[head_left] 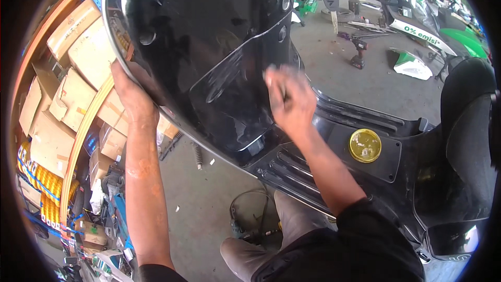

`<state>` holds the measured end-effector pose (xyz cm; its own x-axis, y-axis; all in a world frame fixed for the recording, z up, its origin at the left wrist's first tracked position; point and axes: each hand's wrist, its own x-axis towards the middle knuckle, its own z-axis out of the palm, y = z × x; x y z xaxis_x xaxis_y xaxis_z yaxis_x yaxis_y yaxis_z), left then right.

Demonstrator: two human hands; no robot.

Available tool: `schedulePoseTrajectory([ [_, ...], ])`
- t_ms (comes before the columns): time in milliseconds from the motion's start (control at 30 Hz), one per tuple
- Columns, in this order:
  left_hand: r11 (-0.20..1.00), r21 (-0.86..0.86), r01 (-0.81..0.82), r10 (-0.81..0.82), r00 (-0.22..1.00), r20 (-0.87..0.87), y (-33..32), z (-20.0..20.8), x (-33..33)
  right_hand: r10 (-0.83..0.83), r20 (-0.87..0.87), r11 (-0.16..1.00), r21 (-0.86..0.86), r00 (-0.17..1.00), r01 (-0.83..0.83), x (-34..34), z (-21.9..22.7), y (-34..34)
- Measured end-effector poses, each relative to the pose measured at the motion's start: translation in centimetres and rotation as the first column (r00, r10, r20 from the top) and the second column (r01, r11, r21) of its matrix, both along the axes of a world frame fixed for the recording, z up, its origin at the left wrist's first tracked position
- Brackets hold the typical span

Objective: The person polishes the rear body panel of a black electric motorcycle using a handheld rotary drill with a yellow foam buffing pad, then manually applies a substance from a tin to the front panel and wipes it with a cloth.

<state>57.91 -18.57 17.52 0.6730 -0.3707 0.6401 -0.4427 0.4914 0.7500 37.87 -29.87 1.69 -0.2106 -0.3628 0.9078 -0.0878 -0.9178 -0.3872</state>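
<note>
A glossy black scooter leg shield stands in front of me, with dull smears across its lower middle. My left hand is closed around its silver-trimmed left edge, most of the fingers hidden behind it. Close to the panel's right side, my right hand has its fingers curled together and slightly blurred. Whatever it may hold is hidden. On the black footboard, right of that hand, a round yellow tin stands uncovered with pale paste inside.
Cardboard boxes fill an orange and blue rack at left. A black seat rises at right. On the floor beyond lie a cordless drill, a white-green panel and loose parts. A corded power tool lies by my knee.
</note>
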Motion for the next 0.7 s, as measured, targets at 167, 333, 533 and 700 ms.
schedulePoseTrajectory([
  [167,0.998,-0.025,0.05,-0.052,0.997,-0.057,-0.3,0.8,-2.4,0.009,-0.036,0.998,-0.066,0.999,-0.012,-1.4,-3.3,-1.2],
  [333,0.994,-0.086,0.074,-0.077,0.996,-0.036,-0.2,0.8,-2.5,-0.111,0.07,0.965,-0.23,0.991,0.124,-1.1,4.6,-2.2],
  [533,0.998,0.057,-0.018,0.018,1.0,-0.006,0.3,0.8,-2.6,-0.022,0.009,0.968,-0.251,1.0,0.023,-0.5,1.8,-1.5],
  [700,0.999,-0.041,0.018,-0.022,0.996,-0.087,-0.5,0.7,-3.9,-0.097,0.031,0.948,-0.301,0.995,0.101,-0.5,5.4,-0.9],
])
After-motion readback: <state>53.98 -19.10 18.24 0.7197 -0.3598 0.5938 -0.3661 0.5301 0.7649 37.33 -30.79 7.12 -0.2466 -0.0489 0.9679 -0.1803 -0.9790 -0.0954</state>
